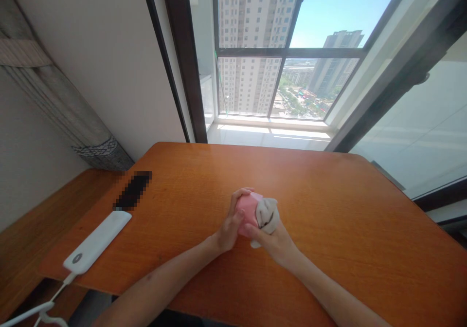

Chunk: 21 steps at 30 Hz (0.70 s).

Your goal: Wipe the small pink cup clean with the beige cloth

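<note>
Both my hands meet over the middle of the orange wooden table (328,229). My left hand (229,227) is closed around a small pink object (247,209), thumb over its top. My right hand (273,242) is closed on a crumpled white-grey cloth (267,214) pressed against the right side of the pink object. I cannot make out what the pink object is.
A white power bank (98,242) with a white cable lies near the table's left edge, a blurred dark object (133,190) just beyond it. A rolled grey mat (54,103) leans on the left wall. Large windows stand behind the table.
</note>
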Each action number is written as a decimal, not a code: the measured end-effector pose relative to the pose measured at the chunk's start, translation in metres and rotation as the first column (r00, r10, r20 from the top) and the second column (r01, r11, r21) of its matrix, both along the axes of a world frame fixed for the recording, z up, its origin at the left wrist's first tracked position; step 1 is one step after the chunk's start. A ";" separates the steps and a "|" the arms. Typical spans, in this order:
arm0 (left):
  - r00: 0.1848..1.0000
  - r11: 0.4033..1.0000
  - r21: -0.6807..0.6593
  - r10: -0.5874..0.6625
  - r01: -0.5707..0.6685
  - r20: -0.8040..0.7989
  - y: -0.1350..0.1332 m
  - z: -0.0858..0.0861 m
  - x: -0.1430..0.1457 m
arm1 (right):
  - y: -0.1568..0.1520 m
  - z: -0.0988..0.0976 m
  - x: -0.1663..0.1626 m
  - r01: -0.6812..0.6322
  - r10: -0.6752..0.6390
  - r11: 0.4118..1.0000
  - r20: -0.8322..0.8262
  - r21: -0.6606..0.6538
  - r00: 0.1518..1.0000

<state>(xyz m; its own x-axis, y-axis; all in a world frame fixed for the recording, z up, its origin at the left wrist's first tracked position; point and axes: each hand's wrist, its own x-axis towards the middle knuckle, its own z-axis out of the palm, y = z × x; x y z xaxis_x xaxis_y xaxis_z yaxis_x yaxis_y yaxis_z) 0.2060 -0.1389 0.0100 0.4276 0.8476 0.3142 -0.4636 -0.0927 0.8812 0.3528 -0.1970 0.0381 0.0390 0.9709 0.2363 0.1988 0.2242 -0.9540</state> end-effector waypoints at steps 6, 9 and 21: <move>0.967 0.902 -0.349 -0.232 0.254 0.105 0.003 0.005 0.003 | 0.000 -0.002 0.005 -0.135 0.090 0.982 0.305 0.130 0.948; 0.996 0.994 0.063 -0.092 0.093 -0.020 0.002 -0.003 0.000 | 0.000 0.006 0.007 0.100 -0.108 0.992 -0.101 -0.076 0.989; 0.946 0.838 -0.440 -0.294 0.322 0.133 0.001 0.007 0.002 | 0.000 0.011 0.012 -0.267 0.190 0.953 0.396 0.147 0.898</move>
<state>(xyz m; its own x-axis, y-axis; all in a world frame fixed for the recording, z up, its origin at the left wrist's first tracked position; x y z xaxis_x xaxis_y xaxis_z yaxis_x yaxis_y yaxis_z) 0.2080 -0.1380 0.0172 0.6834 0.7291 -0.0368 -0.4534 0.4633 0.7614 0.3644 -0.1973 0.0487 -0.3064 0.8763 0.3719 0.4523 0.4778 -0.7531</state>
